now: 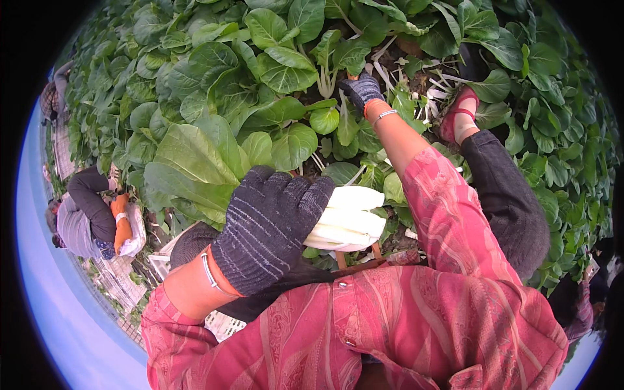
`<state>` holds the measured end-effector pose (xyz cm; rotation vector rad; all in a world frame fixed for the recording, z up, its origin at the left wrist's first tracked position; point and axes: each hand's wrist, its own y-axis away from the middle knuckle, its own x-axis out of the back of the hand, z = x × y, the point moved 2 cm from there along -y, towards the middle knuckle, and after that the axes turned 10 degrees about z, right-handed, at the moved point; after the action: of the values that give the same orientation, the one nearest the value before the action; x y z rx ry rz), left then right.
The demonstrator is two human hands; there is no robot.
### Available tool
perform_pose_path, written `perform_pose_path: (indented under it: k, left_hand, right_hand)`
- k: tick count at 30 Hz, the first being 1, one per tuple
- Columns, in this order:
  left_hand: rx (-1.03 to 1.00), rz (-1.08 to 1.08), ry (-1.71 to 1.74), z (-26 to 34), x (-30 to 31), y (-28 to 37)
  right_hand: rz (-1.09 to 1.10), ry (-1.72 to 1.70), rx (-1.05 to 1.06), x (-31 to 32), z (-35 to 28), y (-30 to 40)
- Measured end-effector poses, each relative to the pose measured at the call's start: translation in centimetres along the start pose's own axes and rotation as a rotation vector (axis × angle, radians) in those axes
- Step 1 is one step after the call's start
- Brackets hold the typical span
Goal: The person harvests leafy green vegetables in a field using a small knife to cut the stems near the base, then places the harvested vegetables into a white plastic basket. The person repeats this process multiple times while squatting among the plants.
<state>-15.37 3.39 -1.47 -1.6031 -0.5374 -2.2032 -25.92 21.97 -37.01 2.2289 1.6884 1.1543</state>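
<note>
My left hand (278, 224), in a dark striped knit glove, is closed around a cut head of leafy greens. The white stalk ends (348, 219) point right, and the broad green leaves (195, 165) spread out to the left. My right hand (363, 90), in a similar glove, reaches down to the base of a standing leafy green plant (325, 80). A small orange-brown piece, seemingly a tool handle, shows at its fingertips; the rest of that piece is hidden.
Dense leafy greens (185, 73) surround me. Cut stalks and leaf scraps (434, 100) lie on the soil beside my red shoe (459, 114). A co-worker (87, 219) crouches at the left near pale crates (119, 282); other people are at the far left and right edges.
</note>
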Motion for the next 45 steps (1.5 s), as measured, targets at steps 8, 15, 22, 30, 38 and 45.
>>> perform_pose_path:
  k: [8,15,22,30,38,45]
  left_hand:
    - [0.029,-0.013,0.009,-0.3,-0.8,0.2]
    - [0.037,0.0,0.033,-1.1,-0.6,0.1]
    - [0.037,0.004,0.018,-0.9,-0.2,0.8]
    - [0.034,0.006,0.032,-0.8,-0.6,0.0]
    - [0.074,0.006,0.035,-1.6,0.0,0.9]
    - [-0.036,0.115,-0.122,-1.1,-0.5,1.3]
  right_hand:
    - [0.04,0.096,-0.139,-5.1,-1.2,-0.1]
    - [0.103,0.112,0.03,-3.9,-1.3,-0.6]
    - [0.034,0.104,0.119,-3.6,-2.1,0.7]
    - [0.063,0.005,-0.073,-4.9,-2.2,-0.8]
    - [0.065,-0.48,-0.024,6.0,-5.5,6.5]
    - [-0.285,-0.511,0.491,14.7,-10.1,12.9]
